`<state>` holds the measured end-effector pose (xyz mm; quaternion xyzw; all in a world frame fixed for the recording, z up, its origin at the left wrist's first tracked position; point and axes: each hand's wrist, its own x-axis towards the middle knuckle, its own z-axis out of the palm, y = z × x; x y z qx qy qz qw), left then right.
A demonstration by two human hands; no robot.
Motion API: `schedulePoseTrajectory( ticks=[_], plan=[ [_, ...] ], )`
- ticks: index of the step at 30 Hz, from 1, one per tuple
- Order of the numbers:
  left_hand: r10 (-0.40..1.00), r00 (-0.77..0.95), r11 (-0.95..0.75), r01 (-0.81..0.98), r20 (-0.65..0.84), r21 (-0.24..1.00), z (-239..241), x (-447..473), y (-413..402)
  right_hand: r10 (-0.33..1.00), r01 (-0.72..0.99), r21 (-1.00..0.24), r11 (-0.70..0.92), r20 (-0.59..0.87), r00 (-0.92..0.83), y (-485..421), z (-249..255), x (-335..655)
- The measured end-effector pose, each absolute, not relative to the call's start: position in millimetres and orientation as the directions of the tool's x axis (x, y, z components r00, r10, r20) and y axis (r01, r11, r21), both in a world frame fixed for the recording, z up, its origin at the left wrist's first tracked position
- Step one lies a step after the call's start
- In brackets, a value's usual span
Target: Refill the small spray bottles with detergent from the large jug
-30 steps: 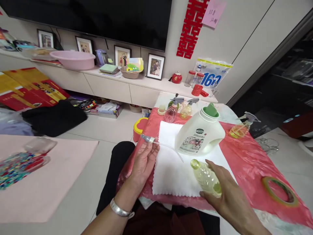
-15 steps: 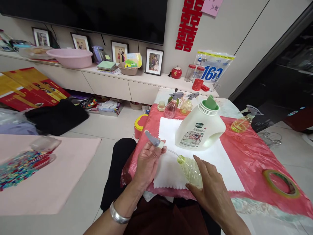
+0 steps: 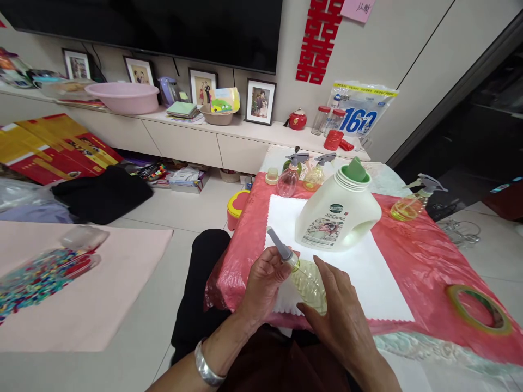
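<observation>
From where I stand, the pale yellow bottle (image 3: 306, 286) lies tilted over the white sheet (image 3: 382, 294) at the near side of the table, in front of the large jug (image 3: 324, 218), its mouth turned toward the grey-levered spray head (image 3: 280, 245). The left hand (image 3: 263, 283) pinches the spray head between thumb and fingers, right at the bottle's neck; the right hand (image 3: 341, 305) grasps the bottle, fingers along one flank and thumb along the other. Assessment of handling: the bottle appears to be thin clear plastic, probably light, apt to dent if squeezed hard and perhaps slippery along its smooth wall. Best hold is judged to be round the body with moderate pressure; the spray head, likely light and stiff, is best taken at its collar, sparing the lever. Not verified: whether the collar sits on the threads or merely against the rim, since the left fingertips cover that junction. The bottle's base is masked by the right hand, so contact with the sheet cannot be confirmed. Reflections in the wall leave the contents, if any, unclear.
</observation>
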<state>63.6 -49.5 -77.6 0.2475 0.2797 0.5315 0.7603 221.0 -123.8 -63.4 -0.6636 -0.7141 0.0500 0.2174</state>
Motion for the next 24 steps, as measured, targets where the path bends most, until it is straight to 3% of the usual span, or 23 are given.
schedulePoseTrajectory(
  ticks=[6, 12, 18, 24],
  plan=[
    [0.941, 0.297, 0.325, -0.672, -0.159, 0.666, -77, 63, -49, 0.959, 0.87, -0.469, 0.153, 0.282, -0.017, -125, -68, 222],
    [0.924, 0.355, 0.36, -0.674, -0.145, 0.645, -71, 62, -50, 0.977, 0.797, -0.591, 0.126, 0.215, 0.005, -126, -70, 221],
    [0.953, 0.278, 0.286, -0.7, -0.119, 0.655, -65, 65, -53, 0.963, 0.804, -0.573, 0.16, 0.271, 0.002, -127, -70, 215],
    [0.924, 0.308, 0.381, -0.675, -0.228, 0.632, -66, 60, -52, 0.967, 0.778, -0.606, 0.165, 0.254, -0.007, -128, -74, 211]
  ],
)
